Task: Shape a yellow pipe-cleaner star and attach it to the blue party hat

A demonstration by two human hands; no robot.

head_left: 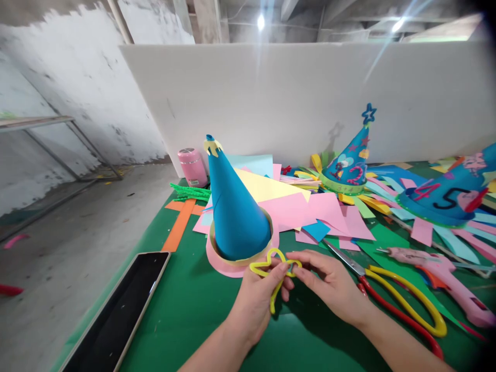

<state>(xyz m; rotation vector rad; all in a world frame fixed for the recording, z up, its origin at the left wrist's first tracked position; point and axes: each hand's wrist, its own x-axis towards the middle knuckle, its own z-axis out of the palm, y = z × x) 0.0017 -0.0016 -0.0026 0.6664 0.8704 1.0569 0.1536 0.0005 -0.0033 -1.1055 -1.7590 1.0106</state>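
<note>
A yellow pipe cleaner [260, 267], bent into loops with one free end pointing down, is held between my two hands. My left hand [253, 297] pinches its middle between thumb and fingers. At its right-hand loop, my right hand [329, 281] closes thumb and forefinger on the same pipe cleaner. Just behind the hands stands a blue paper cone hat [238, 212], upright, with a pink brim [217, 266] and a pale yellow scalloped piece near its tip. The fingers partly cover the pipe cleaner.
Scissors [364, 271] and a pink glue gun [437, 263] lie right; a phone [120, 305] lies left. Behind are pink paper sheets [289, 209], green pipe cleaners [189, 192], a pink canister [192, 168], and decorated hats [349, 160] before a white panel [271, 98].
</note>
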